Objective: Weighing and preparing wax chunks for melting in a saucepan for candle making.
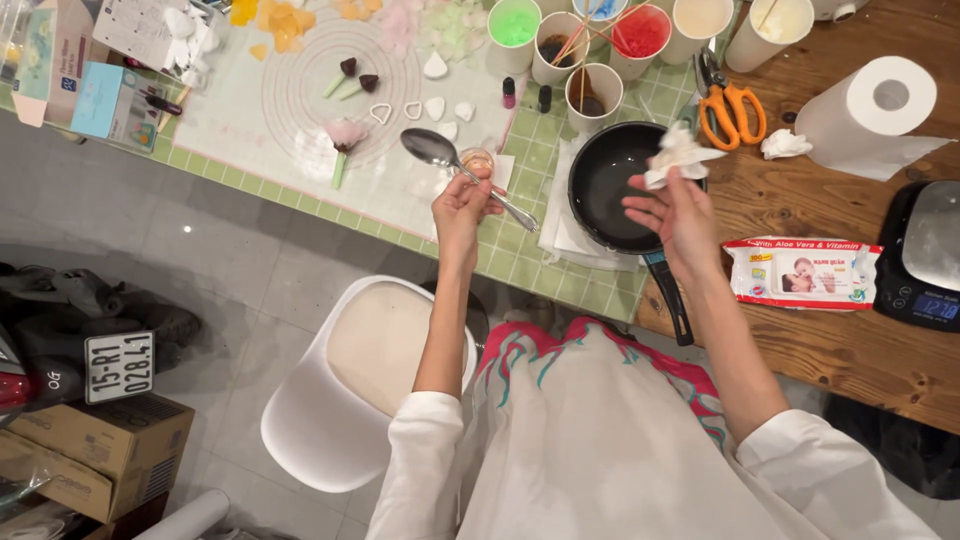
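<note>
My left hand [462, 205] grips a metal spoon [440, 152] by its handle, the bowl tilted up to the left above the green checked table [520, 265]. A crumpled white tissue [677, 156] is pinched in my right hand [680, 215], held over a small black frying pan [612, 185]. The pan rests on folded white paper, its handle pointing toward me. A tiny round container [478, 159] sits just behind the spoon.
Paper cups [587, 95] with coloured contents and sticks stand behind the pan. Orange scissors [732, 105], a paper towel roll [868, 105], a wet-wipe pack [803, 272] and a kitchen scale [925, 255] lie right. A white silicone mat [300, 90] with small moulded shapes lies left. A white chair [350, 390] stands below.
</note>
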